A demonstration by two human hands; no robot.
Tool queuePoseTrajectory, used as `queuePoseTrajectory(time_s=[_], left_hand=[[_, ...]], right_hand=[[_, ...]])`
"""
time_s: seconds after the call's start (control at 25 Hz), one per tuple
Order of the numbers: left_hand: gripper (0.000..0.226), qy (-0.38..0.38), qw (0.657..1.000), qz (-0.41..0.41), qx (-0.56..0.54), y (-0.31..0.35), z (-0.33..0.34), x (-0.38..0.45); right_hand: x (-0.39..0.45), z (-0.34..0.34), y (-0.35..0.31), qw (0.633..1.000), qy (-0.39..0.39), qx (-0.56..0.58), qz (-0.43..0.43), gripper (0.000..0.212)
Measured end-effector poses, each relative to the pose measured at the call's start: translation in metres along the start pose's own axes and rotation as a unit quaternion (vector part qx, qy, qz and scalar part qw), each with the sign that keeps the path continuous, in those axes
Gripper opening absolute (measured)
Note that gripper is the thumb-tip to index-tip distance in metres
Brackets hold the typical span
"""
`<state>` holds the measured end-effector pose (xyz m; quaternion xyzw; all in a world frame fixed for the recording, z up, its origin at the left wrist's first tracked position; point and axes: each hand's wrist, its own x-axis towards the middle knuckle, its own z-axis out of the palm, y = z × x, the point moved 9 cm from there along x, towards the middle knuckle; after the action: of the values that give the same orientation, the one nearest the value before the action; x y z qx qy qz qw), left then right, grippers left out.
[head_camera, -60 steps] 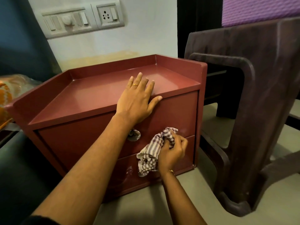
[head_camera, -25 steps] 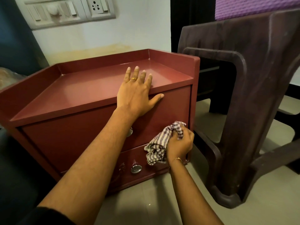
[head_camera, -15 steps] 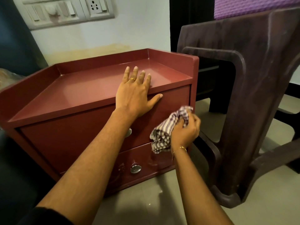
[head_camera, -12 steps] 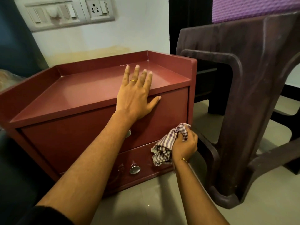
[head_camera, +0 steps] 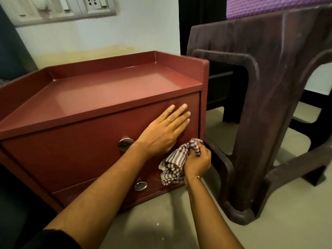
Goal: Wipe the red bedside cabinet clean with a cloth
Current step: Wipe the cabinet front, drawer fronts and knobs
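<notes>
The red bedside cabinet [head_camera: 100,97] stands on the pale floor [head_camera: 161,221] against the far wall, with a dark plastic chair [head_camera: 265,105] just to its right. Its top is a shallow tray with a raised rim on the left, far and right sides, and nothing lies in it. Both drawers in the front are closed, each with a round metal knob: the upper knob [head_camera: 125,143] near the middle of the top drawer, the lower knob [head_camera: 140,186] on the bottom drawer, so what the drawers hold cannot be seen.

The left hand [head_camera: 162,133] lies flat on the right part of the top drawer front, fingers spread wide and pointing to the far right, a ring on one finger. The right hand [head_camera: 196,162] is closed around a bunched striped cloth [head_camera: 173,164] and presses it against the cabinet's front near the right edge, about where the two drawers meet. Part of the cloth hangs down over the bottom drawer, to the right of the lower knob. A switch panel [head_camera: 59,8] sits on the wall above.
</notes>
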<state>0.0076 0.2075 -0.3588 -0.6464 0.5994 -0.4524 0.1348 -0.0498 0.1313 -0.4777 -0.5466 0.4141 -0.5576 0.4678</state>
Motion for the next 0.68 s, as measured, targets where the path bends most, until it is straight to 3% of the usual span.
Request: queuePoseTrajectory(time_s=[0.12,0.24,0.48,0.68], left_hand=[[0.052,-0.034,0.999,0.015,0.009,0.012,0.013,-0.003],[0.054,-0.034,0.999,0.007,0.012,0.014,0.019,-0.007],[0.060,-0.041,0.999,-0.002,0.024,0.026,0.035,-0.012],[0.062,-0.014,0.999,-0.035,0.039,0.031,0.041,-0.005]], right_hand=[[0.016,-0.014,-0.024,0.995,0.069,0.014,-0.066,0.036],[0.023,0.003,-0.045,0.987,0.071,-0.012,-0.141,0.042],[0.003,-0.002,0.044,0.996,0.005,-0.077,-0.044,0.041],[0.024,0.004,-0.006,0.992,0.046,-0.026,-0.112,0.039]])
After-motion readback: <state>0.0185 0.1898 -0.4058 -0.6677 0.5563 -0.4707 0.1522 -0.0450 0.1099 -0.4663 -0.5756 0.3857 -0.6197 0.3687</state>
